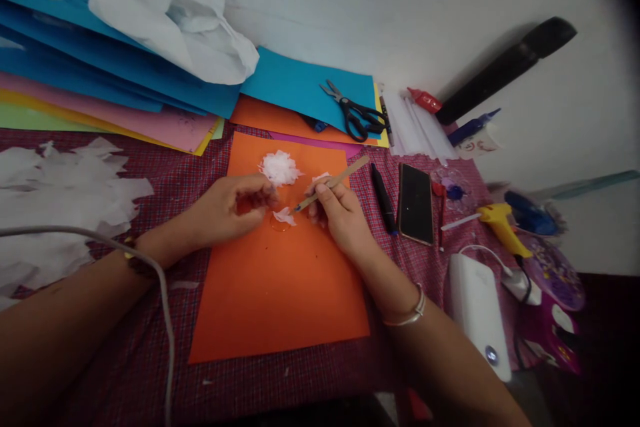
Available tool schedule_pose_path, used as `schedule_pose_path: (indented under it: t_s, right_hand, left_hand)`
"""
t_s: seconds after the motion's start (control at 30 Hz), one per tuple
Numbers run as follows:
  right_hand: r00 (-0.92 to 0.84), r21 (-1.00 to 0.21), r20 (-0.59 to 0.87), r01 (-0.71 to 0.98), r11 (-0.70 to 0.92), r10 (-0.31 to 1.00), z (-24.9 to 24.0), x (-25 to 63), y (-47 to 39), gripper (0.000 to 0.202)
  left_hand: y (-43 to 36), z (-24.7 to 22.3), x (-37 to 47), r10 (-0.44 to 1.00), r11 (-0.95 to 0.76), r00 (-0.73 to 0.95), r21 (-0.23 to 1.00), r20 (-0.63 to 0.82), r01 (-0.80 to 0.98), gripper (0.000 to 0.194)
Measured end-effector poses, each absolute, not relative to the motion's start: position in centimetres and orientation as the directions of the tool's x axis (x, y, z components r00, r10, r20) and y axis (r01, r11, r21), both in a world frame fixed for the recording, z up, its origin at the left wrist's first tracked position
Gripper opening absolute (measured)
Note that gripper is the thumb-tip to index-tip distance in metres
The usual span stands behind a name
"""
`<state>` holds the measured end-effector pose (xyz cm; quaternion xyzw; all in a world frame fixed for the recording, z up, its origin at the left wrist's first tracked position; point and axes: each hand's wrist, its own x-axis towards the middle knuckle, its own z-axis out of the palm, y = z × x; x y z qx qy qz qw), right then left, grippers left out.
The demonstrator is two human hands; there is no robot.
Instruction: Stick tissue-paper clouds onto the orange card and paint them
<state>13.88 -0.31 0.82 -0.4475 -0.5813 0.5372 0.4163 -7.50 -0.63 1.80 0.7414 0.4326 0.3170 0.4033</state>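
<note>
While the right hand pinches a stick, white paper lies beside the half-open left hand.

We had an orange sheet lying flat, with a fluffy white paper tuft near its far edge and a small crumpled white scrap nearer us, at the upper rim of a thin glossy ring. Our narrow, pale brown stick slanted above the sheet, its bluish-marked lower tip close beside the scrap, and we could see another bit of white paper, partly hidden, farther up.
</note>
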Motion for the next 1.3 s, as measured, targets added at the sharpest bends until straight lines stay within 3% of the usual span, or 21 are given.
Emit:
schedule_pose_path:
  t_s: [0.53, 0.7, 0.87, 1.0, 1.07, 1.17, 1.23, 1.3]
  right_hand:
    - [-0.322, -0.995, 0.025, 0.081, 0.053, 0.946, 0.4, 13.7, -0.3, 0.032]
    - [-0.247, -0.997, -0.008, 0.071, 0.01, 0.969, 0.7, 13.8, -0.3, 0.031]
    - [-0.146, -0.998, -0.052, -0.017, -0.055, 0.988, 1.0, 13.7, -0.3, 0.029]
    - [-0.103, -0.994, -0.082, -0.062, -0.088, 0.991, 1.0, 13.7, -0.4, 0.027]
    - [-0.094, -0.992, -0.089, -0.086, -0.097, 0.992, 0.9, 13.7, -0.5, 0.025]
    - [-0.09, -0.99, -0.079, -0.107, -0.089, 0.993, 0.8, 13.8, -0.5, 0.025]
    - [-0.085, -0.991, -0.069, -0.108, -0.078, 0.994, 0.7, 13.9, -0.6, 0.026]
    - [-0.08, -0.992, -0.058, -0.105, -0.067, 0.995, 0.7, 13.9, -0.7, 0.027]
  left_hand:
    - [-0.5, 1.4, -7.5, 0.884, -0.32, 0.454, 0.852, 0.111, 0.415, 0.018]
    - [-0.5, 1.3, -7.3, 0.902, -0.255, 0.422, 0.9, 0.09, 0.354, 0.02]
    - [-0.2, 3.2, -7.5, 0.98, -0.104, 0.185, 0.974, 0.067, 0.203, 0.009]
    - [-0.1, 7.4, -11.5, 0.961, -0.2, -0.171, 0.975, 0.215, 0.101, 0.007]
    - [-0.7, 9.3, -14.3, 0.937, -0.215, -0.237, 0.959, 0.255, 0.185, 0.007]
    - [-2.4, 10.4, -17.9, 0.962, -0.085, -0.174, 0.837, 0.21, 0.54, 0.006]
    - [-3.7, 9.7, -19.3, 0.977, -0.073, -0.071, 0.63, 0.2, 0.773, 0.01]
    - [-4.8, 8.3, -19.8, 0.969, -0.161, 0.083, 0.341, 0.232, 0.926, 0.013]
